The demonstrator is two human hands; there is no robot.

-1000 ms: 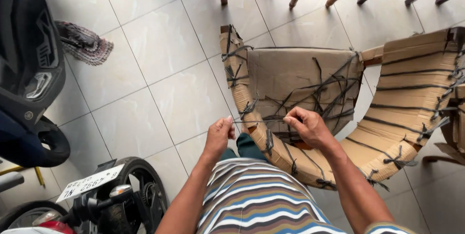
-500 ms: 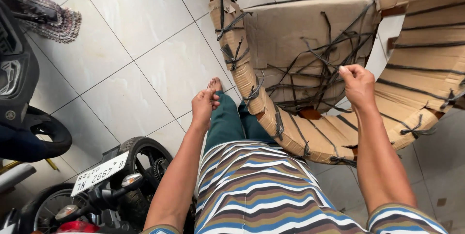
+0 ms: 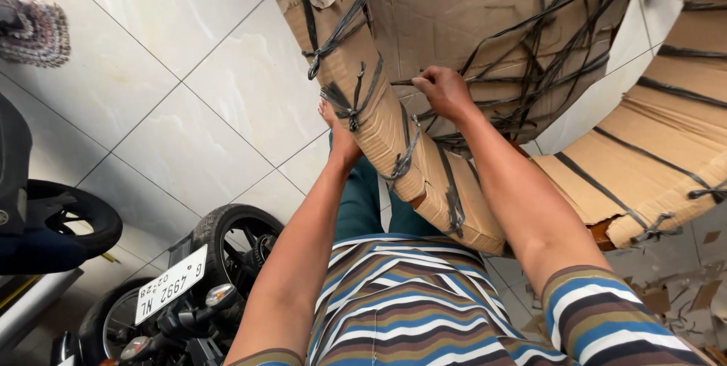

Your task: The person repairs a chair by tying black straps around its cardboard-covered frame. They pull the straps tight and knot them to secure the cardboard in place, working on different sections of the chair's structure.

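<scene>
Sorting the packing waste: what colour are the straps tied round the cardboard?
Black straps on brown cardboard, clearest in the head view.

— What fills the frame at twelve o'clock?
— A chair (image 3: 485, 70) wrapped in brown cardboard, bound with tangled black straps (image 3: 530, 70), tilted toward the viewer.
— And its near arm?
— The cardboard-wrapped armrest (image 3: 394, 123) slants from eleven down to five o'clock, straps knotted along it, cardboard torn at its lower end.

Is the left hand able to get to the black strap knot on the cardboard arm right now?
Probably yes. The left hand sits against the cardboard-wrapped arm, just below the black strap knot, and nothing shows between them.
</scene>
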